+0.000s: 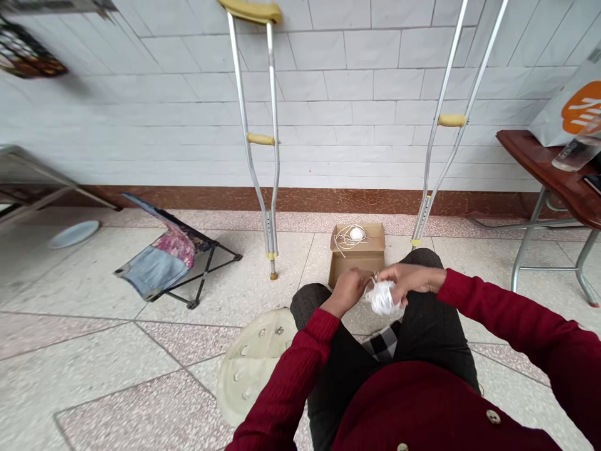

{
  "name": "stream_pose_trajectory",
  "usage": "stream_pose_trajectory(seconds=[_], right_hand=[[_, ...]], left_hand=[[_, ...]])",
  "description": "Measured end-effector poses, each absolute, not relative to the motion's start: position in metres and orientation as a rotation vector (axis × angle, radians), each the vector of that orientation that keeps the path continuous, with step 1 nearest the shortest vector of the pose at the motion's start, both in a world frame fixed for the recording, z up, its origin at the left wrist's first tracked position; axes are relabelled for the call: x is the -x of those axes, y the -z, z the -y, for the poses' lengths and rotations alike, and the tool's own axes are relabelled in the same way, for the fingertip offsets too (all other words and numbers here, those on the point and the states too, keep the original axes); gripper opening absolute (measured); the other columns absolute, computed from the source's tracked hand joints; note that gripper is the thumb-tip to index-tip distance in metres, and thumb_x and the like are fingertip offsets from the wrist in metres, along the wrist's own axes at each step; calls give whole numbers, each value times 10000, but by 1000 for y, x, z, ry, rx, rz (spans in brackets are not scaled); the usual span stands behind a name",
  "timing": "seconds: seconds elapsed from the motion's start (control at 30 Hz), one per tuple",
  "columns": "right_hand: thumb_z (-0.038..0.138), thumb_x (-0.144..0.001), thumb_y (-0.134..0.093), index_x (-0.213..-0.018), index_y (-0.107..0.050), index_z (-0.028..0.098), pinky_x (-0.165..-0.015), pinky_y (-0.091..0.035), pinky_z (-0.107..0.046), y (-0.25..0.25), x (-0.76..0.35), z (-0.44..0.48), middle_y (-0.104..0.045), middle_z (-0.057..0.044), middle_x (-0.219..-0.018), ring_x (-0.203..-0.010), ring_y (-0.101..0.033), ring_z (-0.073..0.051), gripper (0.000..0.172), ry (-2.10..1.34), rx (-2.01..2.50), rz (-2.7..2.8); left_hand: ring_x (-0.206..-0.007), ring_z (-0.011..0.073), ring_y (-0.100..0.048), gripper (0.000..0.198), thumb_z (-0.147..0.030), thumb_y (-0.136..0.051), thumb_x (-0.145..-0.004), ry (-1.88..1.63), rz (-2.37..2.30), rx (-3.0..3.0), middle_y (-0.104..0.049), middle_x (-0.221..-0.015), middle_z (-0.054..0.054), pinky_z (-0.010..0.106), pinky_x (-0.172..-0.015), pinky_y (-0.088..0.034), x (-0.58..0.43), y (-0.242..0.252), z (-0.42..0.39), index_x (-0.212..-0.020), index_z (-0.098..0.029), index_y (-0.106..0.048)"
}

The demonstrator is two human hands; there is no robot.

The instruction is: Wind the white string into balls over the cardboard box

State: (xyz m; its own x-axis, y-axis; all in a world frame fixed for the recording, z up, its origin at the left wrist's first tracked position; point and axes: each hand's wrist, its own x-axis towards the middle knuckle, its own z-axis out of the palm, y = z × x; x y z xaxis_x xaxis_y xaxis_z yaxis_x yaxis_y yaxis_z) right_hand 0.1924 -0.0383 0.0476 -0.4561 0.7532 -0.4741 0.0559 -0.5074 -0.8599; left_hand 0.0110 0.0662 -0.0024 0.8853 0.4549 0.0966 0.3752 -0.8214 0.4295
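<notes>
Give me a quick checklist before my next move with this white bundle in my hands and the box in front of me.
Your left hand on the white crumpled bundle: ok.
Your right hand on the same bundle: ok.
The cardboard box open and upright ahead of you: ok.
The white cord and white ball inside the box: ok.
The nearer crutch standing apart from the box: ok.
The cord free of tangles: cannot tell.
</notes>
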Motion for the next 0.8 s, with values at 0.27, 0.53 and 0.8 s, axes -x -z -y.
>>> stream_pose_trajectory(seconds=[0.27,0.53,0.8], right_hand=[[162,-654,-674,-615,-610,100,-285,-321,-131,-6,-201,3,-550,13,-399,-312,-463,-66,98,-1720,1779,1077],[82,-589,-705,-811,-617,125,-417,-447,-140,-56,-212,-29,-646,14,-652,-470,-549,-63,242,-1409,1533,975],[92,-507,-765,-873,-628,126,-482,-485,-157,-61,-211,7,-645,11,-764,-617,-604,-98,392,-1739,1296,1148]], left_hand=[[-750,185,-628,246,-176,-468,-895,-372,-509,-3025,-682,-735,66,375,-986,-380,-31,-59,-82,-771,-154,-680],[-762,189,-627,293,-250,-429,-935,-361,-800,-2702,-683,-769,67,280,-700,-444,-16,-30,-51,-790,-167,-670],[-828,215,-645,199,-173,-507,-866,-246,-865,-2642,-698,-835,95,288,-721,-448,-8,-1,-42,-775,-150,-683]])
